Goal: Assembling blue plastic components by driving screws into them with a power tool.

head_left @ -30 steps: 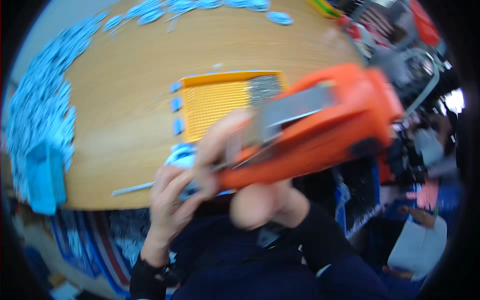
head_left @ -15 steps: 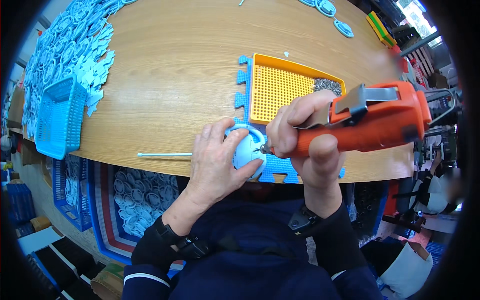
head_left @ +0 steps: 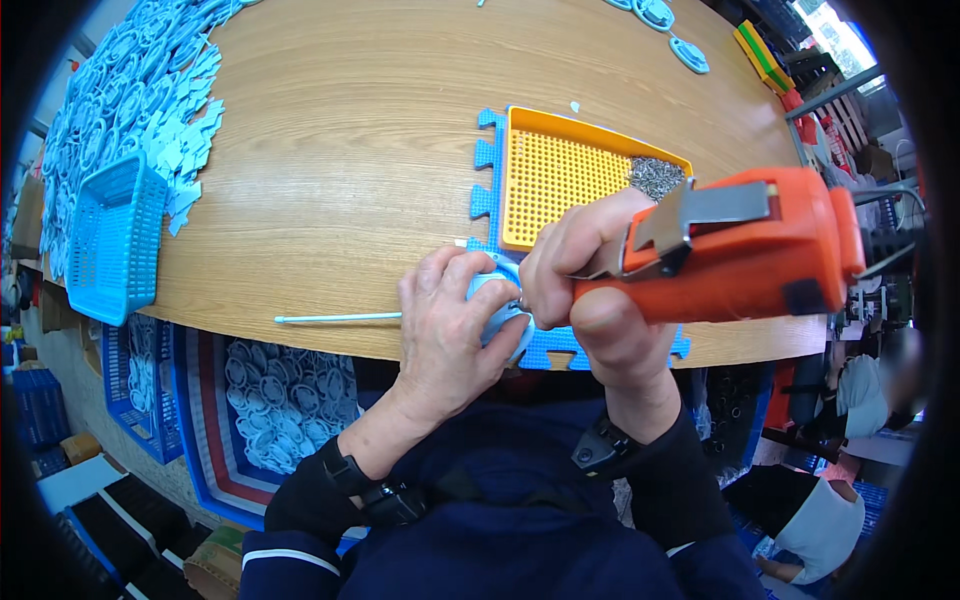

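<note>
My left hand is closed around a light blue round plastic part with a looped handle, pressing it at the table's near edge over a blue foam mat. In my right hand is an orange-red electric screwdriver with a metal clip. Its tip meets the part beside my left fingertips, though my fingers mostly hide the contact. Just beyond, a yellow tray with a perforated bottom holds a heap of small screws. A thin light blue rod lies left of my left hand.
At the far left, a light blue basket stands against a large pile of light blue parts. Below the table edge, a blue crate holds more round parts. Several finished-looking pieces lie far right. Another person is at the right.
My left hand has shifted slightly right, and the part looks more tilted and covered. My right hand has drawn slightly left with the screwdriver, still against the part.
</note>
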`<control>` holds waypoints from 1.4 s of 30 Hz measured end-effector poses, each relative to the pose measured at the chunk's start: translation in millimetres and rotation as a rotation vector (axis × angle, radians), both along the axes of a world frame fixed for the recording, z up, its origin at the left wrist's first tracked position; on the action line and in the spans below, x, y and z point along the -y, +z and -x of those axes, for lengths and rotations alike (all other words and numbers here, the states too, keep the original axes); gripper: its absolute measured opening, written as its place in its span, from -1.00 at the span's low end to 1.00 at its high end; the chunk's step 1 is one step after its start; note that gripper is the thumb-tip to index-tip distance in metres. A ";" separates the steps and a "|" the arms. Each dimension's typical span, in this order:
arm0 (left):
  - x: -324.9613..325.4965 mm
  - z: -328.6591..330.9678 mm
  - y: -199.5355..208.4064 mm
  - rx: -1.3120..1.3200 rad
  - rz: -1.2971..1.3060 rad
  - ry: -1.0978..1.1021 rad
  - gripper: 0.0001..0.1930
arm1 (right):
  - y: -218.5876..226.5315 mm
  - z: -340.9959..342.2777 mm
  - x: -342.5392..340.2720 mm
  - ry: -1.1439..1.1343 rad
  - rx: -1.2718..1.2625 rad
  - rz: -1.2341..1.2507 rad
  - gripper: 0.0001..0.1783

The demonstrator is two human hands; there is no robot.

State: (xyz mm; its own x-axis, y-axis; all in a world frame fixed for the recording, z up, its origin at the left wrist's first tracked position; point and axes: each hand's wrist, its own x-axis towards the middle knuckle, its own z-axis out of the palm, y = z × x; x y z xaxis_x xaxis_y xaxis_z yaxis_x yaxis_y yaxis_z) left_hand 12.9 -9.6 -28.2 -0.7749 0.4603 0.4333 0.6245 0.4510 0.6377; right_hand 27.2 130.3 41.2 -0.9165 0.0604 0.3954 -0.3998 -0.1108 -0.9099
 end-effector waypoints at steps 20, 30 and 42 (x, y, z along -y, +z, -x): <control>214.9 -103.6 -108.6 0.287 0.207 0.233 -0.40 | 7.7 -101.0 -193.3 -0.185 -0.001 0.035 -0.46; 251.5 -309.5 -339.4 1.337 0.169 0.759 -0.33 | -20.6 -138.1 -238.2 -0.936 0.007 -0.109 -0.55; 267.8 -224.2 -341.0 1.087 0.079 0.753 -0.42 | -80.5 -73.3 -287.6 -0.804 0.167 -0.080 -0.64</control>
State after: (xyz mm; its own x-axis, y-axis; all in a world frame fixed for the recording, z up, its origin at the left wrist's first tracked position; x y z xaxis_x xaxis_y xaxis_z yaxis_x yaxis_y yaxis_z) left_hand 237.0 -277.4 -369.2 -0.7833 -0.2370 -0.5746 -0.6021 0.5188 0.6069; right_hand 100.6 417.9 -39.3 -0.6524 0.7005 0.2892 -0.1885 0.2196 -0.9572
